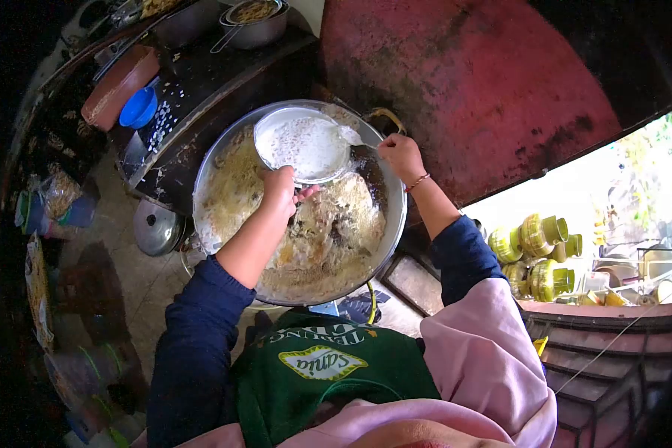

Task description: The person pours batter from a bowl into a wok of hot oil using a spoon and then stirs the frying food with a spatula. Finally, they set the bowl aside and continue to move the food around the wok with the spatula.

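Note:
My left hand (280, 193) grips the near edge of a metal bowl (303, 143), some of its fingers stretched out below the rim. White batter with small reddish-brown bits, possibly peanuts, fills the bowl. Between the closed fingers of my right hand (402, 157) is the handle of a spoon (352, 137), its batter-coated end at the bowl's right edge. Both hands are above a large wide wok (399, 224) with foaming oil (306, 246) in it. Pale foam and white batter spread over the oil, and what lies beneath the foam is hidden.
A blue bowl (138, 108) and a reddish-brown tray (121, 86) stand at the upper left beside white spilled drops. A strainer of fried food (252, 11) rests on a pot behind. A metal lid (157, 226) lies left of the wok. Green gas cylinders (536, 237) are at right.

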Demonstrator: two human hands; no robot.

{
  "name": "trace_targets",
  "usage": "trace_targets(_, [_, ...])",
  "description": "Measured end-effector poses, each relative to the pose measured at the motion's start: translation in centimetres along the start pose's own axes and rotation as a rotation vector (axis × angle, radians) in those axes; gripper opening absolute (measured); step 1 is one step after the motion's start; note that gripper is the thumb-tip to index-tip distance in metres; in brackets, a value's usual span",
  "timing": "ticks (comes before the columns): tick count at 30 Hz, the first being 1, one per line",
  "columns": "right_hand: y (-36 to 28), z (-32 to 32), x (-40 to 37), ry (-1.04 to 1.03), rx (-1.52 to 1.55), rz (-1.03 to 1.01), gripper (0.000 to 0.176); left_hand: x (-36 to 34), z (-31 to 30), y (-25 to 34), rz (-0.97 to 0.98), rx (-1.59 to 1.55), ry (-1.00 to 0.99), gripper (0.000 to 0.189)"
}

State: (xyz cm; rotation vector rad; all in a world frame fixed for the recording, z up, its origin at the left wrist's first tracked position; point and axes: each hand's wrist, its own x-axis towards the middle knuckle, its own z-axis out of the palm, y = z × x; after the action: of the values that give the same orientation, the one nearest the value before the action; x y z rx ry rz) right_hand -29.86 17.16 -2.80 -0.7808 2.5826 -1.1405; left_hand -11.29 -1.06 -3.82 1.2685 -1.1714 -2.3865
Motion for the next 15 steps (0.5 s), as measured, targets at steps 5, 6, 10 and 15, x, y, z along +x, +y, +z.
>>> trace_targets(5, [8.2, 0.8, 4.4, -0.133, -0.307, -0.116, 0.013, -0.8, 0.2, 2.0, 0.106, -0.017, 0.026, 0.04])
trace_targets(6, [8.3, 0.3, 4.5, -0.189, -0.436, -0.157, 0.012, -0.7, -0.5, 2.3, 0.125, -0.011, 0.027, 0.039])
trace_targets(10, [9.1, -1.8, 3.5, -0.247, -0.405, -0.168, 0.013, -0.6, -3.4, 3.8, 0.125, -0.011, 0.002, 0.04])
trace_targets(15, [9.1, -3.1, 1.0, -0.193, -0.073, 0.117, 0.012, -5.4, -5.2, 5.8, 0.095, 0.041, -0.029, 0.041])
